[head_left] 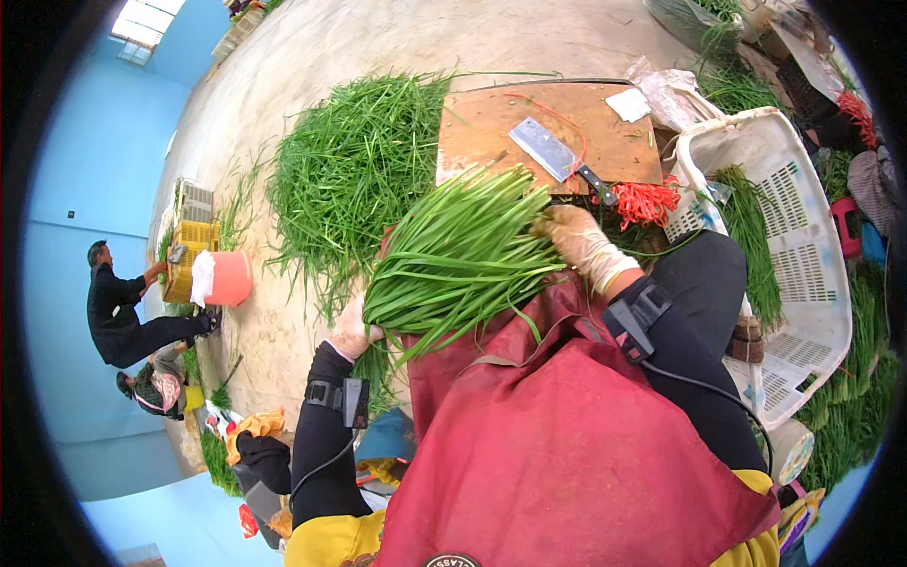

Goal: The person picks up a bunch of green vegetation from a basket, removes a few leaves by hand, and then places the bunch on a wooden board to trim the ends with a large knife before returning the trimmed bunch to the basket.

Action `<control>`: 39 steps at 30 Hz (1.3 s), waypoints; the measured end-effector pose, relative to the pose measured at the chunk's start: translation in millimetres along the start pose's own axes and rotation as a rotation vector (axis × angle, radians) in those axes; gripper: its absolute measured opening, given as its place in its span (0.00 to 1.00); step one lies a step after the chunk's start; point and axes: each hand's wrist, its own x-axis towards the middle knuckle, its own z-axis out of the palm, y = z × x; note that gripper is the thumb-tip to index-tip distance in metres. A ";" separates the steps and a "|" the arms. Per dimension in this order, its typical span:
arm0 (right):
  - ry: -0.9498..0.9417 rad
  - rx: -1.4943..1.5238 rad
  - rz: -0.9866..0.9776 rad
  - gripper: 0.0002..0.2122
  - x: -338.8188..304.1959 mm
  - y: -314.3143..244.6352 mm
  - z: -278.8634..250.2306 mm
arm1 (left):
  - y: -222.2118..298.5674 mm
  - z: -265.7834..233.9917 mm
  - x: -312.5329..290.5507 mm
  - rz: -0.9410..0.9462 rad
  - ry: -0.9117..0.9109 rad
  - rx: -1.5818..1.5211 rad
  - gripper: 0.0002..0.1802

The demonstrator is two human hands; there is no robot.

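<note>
Yellow crates (pixel 196 236) are set beside a round pink bucket (pixel 231 281), its rim partly covered by white cloth (pixel 202 276). Tangled greens (pixel 359 156) are heaped on the floor. The gloved left hand (pixel 351 332) is partly hidden by the leaf tips of a long-bladed bunch (pixel 463 260) above the red apron (pixel 576 444); its grip cannot be told. The wooden board (pixel 482 115), overlapped by the bunch, is topped by a steel cleaver (pixel 545 149). The gloved right hand (pixel 578 241) is laid against the stalk ends, its closure unclear. Red ties (pixel 645 201) are piled nearby. More greens (pixel 756 241) are contained in a perforated white plastic basket (pixel 820 274).
</note>
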 end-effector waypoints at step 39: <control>-0.089 -1.129 0.246 0.15 -31.3 -16.2 -94.7 | 44.4 -8.9 -3.9 0.011 0.025 0.146 0.31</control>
